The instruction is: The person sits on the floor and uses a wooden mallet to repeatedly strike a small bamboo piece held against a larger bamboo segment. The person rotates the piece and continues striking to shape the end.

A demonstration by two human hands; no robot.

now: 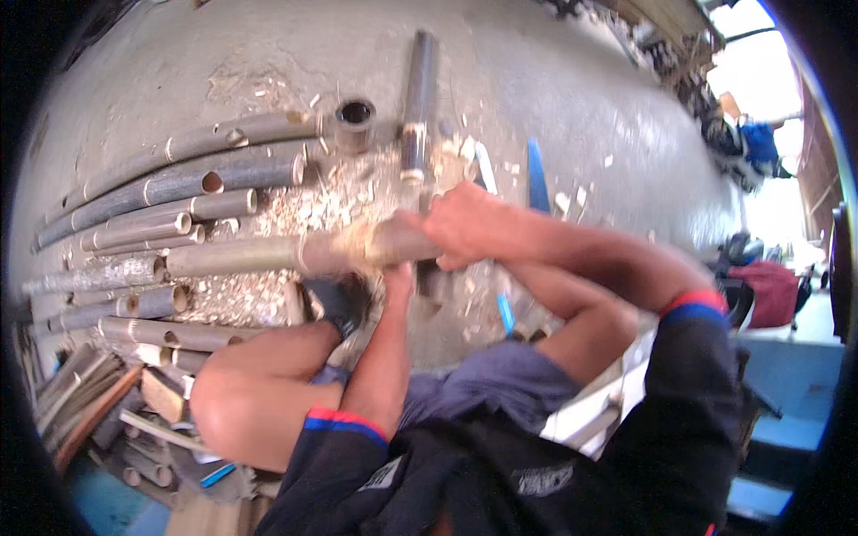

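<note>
A long brownish bamboo pole [237, 256] lies across in front of me, blurred toward its right end. A pale, freshly cut patch shows around a joint near that end. My right hand [460, 223] is closed round the right end, coming from above. From below, my left hand [399, 280] grips the pole's underside just right of the pale patch, its fingers mostly hidden behind the bamboo. Beyond my right hand stands a dark bamboo length [416, 107] with a pale cut end toward me. Beside it is a short upright bamboo piece [355, 129] with a dark hollow.
Several bamboo poles [170, 152] with cut holes lie at the left. Wood chips [299, 214] cover the floor around them. A blue blade-like strip [537, 174] lies right of my hands. Split wood pieces [85, 393] are piled at the lower left. My legs flank the pole.
</note>
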